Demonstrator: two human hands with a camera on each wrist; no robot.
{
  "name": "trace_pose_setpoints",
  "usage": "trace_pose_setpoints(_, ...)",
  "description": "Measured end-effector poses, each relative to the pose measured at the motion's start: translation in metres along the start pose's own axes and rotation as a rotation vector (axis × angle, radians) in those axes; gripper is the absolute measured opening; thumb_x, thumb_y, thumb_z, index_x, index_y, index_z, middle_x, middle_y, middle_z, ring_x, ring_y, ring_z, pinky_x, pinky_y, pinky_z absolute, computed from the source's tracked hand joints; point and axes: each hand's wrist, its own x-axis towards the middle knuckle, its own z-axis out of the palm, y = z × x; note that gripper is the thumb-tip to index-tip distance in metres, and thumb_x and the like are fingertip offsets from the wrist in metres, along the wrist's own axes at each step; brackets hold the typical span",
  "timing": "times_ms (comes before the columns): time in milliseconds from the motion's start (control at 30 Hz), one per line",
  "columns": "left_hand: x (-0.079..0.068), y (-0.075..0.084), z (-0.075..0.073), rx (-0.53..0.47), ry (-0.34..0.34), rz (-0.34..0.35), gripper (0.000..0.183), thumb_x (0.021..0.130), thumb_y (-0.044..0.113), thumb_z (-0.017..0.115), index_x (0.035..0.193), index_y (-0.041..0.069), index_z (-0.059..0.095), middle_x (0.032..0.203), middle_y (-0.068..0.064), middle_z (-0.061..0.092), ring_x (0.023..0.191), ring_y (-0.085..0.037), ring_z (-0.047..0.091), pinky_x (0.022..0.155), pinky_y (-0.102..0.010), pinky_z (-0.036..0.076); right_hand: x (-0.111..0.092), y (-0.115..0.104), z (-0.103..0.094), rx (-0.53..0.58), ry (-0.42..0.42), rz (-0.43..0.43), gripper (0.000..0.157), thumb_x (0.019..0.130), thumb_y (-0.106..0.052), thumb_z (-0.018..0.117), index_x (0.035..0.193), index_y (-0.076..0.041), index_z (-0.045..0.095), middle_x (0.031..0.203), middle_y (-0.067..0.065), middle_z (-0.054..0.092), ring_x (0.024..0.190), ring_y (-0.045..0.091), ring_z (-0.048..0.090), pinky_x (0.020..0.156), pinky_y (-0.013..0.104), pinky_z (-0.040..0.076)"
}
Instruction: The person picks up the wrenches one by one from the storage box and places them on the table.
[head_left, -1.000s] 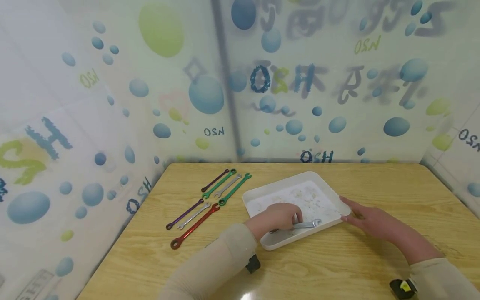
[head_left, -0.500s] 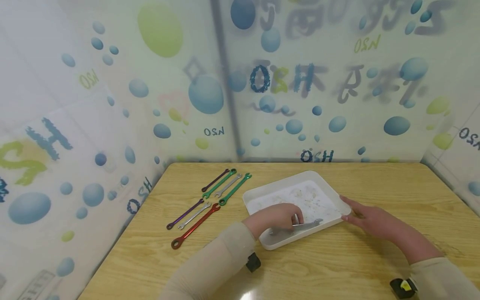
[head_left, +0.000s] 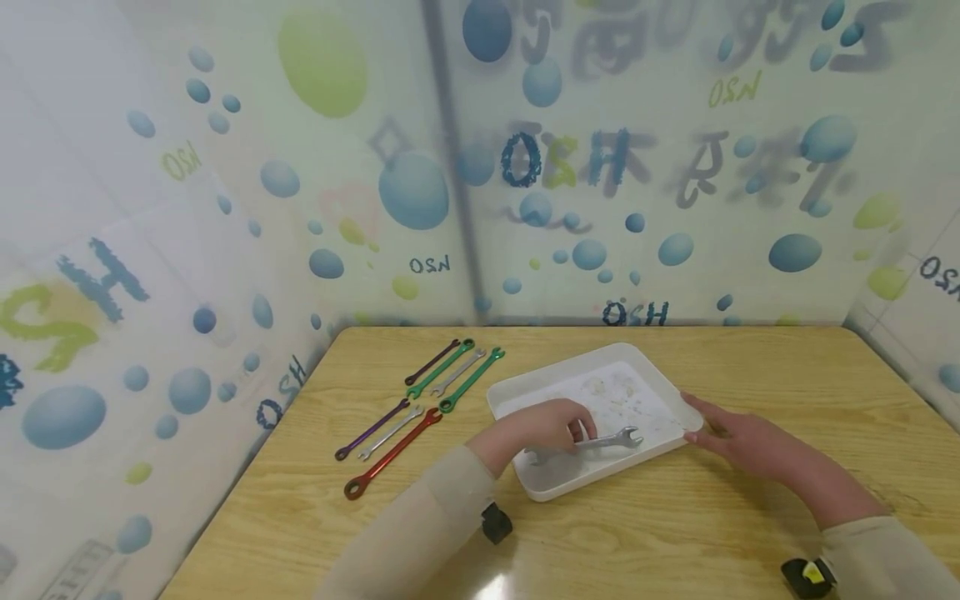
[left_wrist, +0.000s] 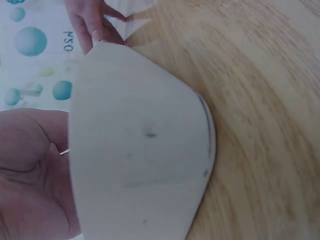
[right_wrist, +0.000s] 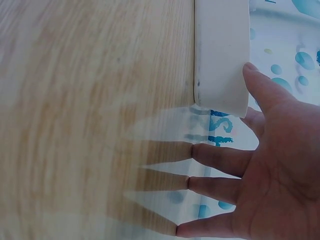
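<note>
In the head view, a white tray lies on the wooden table, slightly turned. My left hand reaches over its near left part, fingers curled down around a silver wrench. The wrench's open jaw end points right, and part of its shaft is hidden by the fingers. At the tray's right corner, my right hand grips the rim between thumb and index finger. The right wrist view shows that thumb on the wall's edge, with the other fingers spread and their tips at the tabletop. In the left wrist view, the tray wall hides the wrench.
Left of the tray, several wrenches lie slanted in two rows. Green wrenches, a silver one and a dark purple one form the back row. A red wrench, a silver one and a purple one lie nearer. A patterned wall stands behind.
My left hand has shifted a little left and up with the silver wrench, and more of the wrench shows. The right hand and the tray have stayed in place.
</note>
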Motion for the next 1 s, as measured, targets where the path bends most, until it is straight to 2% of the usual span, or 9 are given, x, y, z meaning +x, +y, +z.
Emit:
trace_pose_setpoints(200,-0.002,-0.008,-0.007,-0.046,0.005,0.075,0.023,0.087,0.001,0.072,0.105,0.014,0.068,0.092,0.006,0.062,0.085,-0.006,0.056,0.074,-0.022,0.047,0.000,0.000,-0.001,-0.002,-0.010,0.008,0.082,0.096,-0.059,0.047,0.154,-0.007,0.023,0.141,0.037,0.038,0.122,0.058,0.041,0.092,0.066,0.037)
trace_pose_setpoints(400,-0.006,-0.011,-0.015,-0.125,0.023,0.102,0.023,0.087,0.002,0.072,0.108,0.012,0.070,0.091,0.006,0.064,0.084,-0.007,0.058,0.074,-0.022,0.048,-0.001,-0.001,-0.001,0.007,-0.007,0.001,0.082,0.095,-0.059,0.047,0.154,-0.007,0.023,0.141,0.037,0.037,0.123,0.057,0.040,0.092,0.066,0.037)
trace_pose_setpoints(633,-0.020,-0.013,-0.027,-0.205,0.069,0.083,0.023,0.087,0.005,0.073,0.109,0.012,0.070,0.092,0.005,0.065,0.083,-0.010,0.059,0.067,-0.024,0.049,0.000,0.000,-0.001,0.012,-0.006,-0.008,0.081,0.096,-0.058,0.048,0.154,-0.006,0.024,0.141,0.037,0.037,0.123,0.057,0.040,0.093,0.066,0.037)
trace_pose_setpoints(800,-0.034,-0.018,-0.034,-0.249,0.124,0.043,0.023,0.087,0.004,0.072,0.108,0.013,0.070,0.093,0.004,0.065,0.086,-0.013,0.058,0.069,-0.027,0.050,0.000,0.000,-0.001,0.013,-0.004,-0.011,0.080,0.096,-0.056,0.049,0.154,-0.006,0.024,0.141,0.038,0.037,0.123,0.057,0.040,0.093,0.065,0.037)
trace_pose_setpoints(1000,-0.048,-0.035,-0.041,-0.268,0.167,0.025,0.024,0.086,0.001,0.072,0.108,0.009,0.069,0.092,0.001,0.065,0.084,-0.015,0.059,0.069,-0.028,0.050,-0.001,0.000,-0.001,0.001,-0.007,-0.012,0.082,0.096,-0.058,0.048,0.154,-0.006,0.023,0.140,0.038,0.038,0.122,0.057,0.041,0.093,0.066,0.038)
